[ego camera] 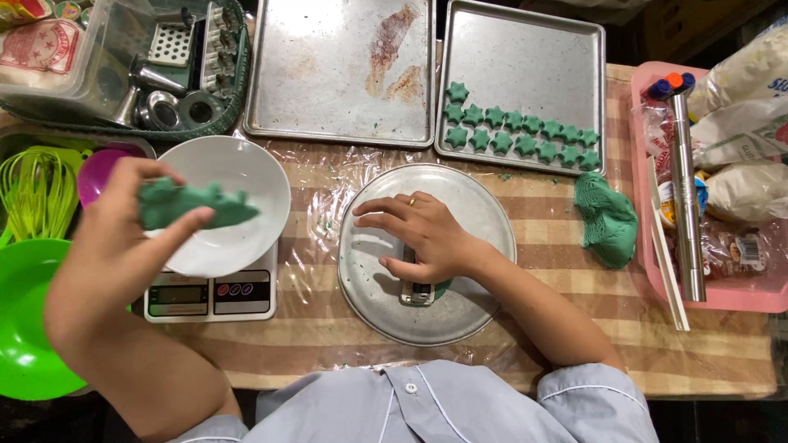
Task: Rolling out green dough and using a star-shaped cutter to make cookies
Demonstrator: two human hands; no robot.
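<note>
- Green dough strip point(193, 205) is pinched in the left hand point(123, 238) over a white bowl point(238, 205) on a scale point(212, 295).
- Right hand point(419, 238) presses a small metal cutter point(416, 293) onto the round metal plate point(484, 238).
- At 1 o'clock: green star pieces point(525, 135) on a baking tray point(525, 57).
- At 3 o'clock: a green dough lump point(607, 220).

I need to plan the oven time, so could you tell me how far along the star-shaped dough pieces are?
Done: two rows of green stars lie on the right baking tray. In hand: the right hand presses a metal cutter on the round plate, and the left hand holds green dough over the white bowl. Left: a dough lump waits; the left tray holds no stars.
</note>
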